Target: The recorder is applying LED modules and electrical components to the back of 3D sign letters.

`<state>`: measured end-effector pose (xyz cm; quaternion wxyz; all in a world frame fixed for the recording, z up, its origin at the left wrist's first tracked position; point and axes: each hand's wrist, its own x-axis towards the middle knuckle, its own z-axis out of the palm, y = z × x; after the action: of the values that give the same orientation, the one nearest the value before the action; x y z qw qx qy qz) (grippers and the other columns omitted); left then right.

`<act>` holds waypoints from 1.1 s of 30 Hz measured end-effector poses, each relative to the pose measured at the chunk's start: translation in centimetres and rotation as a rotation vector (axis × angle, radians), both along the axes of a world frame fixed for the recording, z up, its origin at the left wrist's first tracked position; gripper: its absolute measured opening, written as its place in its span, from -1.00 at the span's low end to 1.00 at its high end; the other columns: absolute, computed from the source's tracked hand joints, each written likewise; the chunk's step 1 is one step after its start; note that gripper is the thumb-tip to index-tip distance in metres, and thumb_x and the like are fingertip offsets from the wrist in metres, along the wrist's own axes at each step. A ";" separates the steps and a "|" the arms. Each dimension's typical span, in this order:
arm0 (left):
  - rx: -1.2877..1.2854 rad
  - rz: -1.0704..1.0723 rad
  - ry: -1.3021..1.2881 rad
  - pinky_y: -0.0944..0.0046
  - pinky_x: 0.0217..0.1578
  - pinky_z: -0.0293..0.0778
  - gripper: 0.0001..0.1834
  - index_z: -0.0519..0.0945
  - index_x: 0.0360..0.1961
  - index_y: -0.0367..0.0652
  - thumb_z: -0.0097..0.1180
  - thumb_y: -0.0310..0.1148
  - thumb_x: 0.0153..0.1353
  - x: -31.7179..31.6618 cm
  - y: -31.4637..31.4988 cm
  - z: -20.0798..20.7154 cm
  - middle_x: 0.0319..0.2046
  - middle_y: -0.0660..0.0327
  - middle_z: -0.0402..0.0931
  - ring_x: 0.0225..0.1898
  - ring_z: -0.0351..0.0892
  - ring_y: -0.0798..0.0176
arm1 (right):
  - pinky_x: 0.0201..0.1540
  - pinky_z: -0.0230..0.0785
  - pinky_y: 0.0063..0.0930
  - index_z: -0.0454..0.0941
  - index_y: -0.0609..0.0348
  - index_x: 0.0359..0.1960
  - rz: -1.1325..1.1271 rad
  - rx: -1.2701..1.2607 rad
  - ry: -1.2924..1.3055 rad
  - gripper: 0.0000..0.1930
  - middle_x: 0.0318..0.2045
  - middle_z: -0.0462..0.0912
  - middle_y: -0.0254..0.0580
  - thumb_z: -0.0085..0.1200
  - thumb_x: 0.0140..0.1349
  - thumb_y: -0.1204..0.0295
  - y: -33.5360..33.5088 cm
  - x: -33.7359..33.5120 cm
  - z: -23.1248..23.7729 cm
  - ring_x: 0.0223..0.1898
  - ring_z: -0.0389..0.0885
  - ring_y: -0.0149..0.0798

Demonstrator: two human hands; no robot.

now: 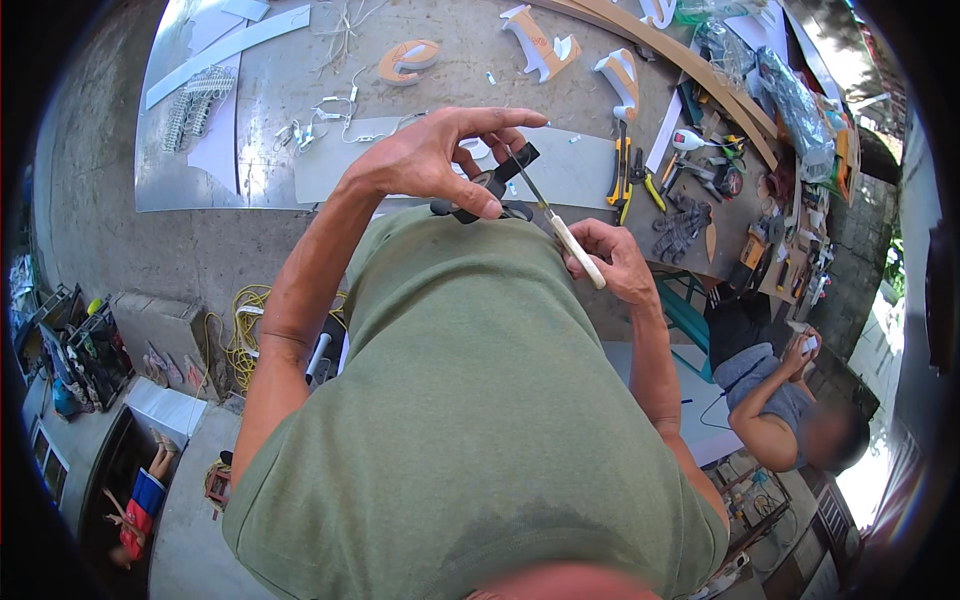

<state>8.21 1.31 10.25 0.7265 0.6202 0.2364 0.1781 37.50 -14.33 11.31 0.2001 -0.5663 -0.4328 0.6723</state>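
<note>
Clearly one white-handled tool, right hand

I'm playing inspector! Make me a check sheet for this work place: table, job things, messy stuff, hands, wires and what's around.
Surface: grey table, partly covered by pale sheets.
Job's things: white-handled tool, its thin shaft beside a black object; whether they touch is unclear.
Clutter: letter-shaped pieces, dark grey gloves, clear plastic wrap.
Hands: left hand holds the black object, partly hidden; right hand holds the tool's handle.
Cables: white wired modules on the table; yellow cord on the ground.
Surroundings: one person at right, another lower left.
</note>
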 end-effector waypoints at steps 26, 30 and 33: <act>-0.054 -0.051 0.031 0.16 -0.08 0.63 0.21 0.30 0.47 -0.09 0.60 -0.11 -0.30 0.1 0.3 -0.9 0.07 0.08 0.54 0.08 0.50 0.15 | -0.27 0.47 -0.54 0.66 0.26 -0.08 0.144 0.089 -0.140 -0.71 -0.39 0.70 -0.35 0.33 0.17 0.43 0.6 0.4 -0.5 -0.41 0.56 -0.51; -0.024 -0.109 0.013 0.09 -0.09 0.66 0.20 0.26 0.50 0.03 0.57 -0.13 -0.26 0.0 0.3 -1.6 0.11 0.02 0.53 0.10 0.52 0.10 | -0.11 0.44 -0.49 0.67 0.21 -0.03 0.233 0.102 -0.153 -0.63 -0.24 0.68 -0.34 0.37 0.10 0.41 0.4 1.4 -1.2 -0.27 0.55 -0.46; -0.052 -0.089 0.052 0.09 -0.09 0.66 0.21 0.22 0.52 0.01 0.55 -0.15 -0.25 0.3 0.4 -1.9 0.22 0.00 0.44 0.09 0.53 0.08 | -0.13 0.49 -0.47 0.66 0.23 0.02 0.216 0.217 -0.218 -0.63 -0.23 0.71 -0.30 0.31 0.17 0.39 -0.2 2.3 -2.1 -0.26 0.58 -0.46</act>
<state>8.53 1.73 8.35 0.7430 0.6156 0.2320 0.1233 39.79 -14.50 9.22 0.1386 -0.5610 -0.5801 0.5740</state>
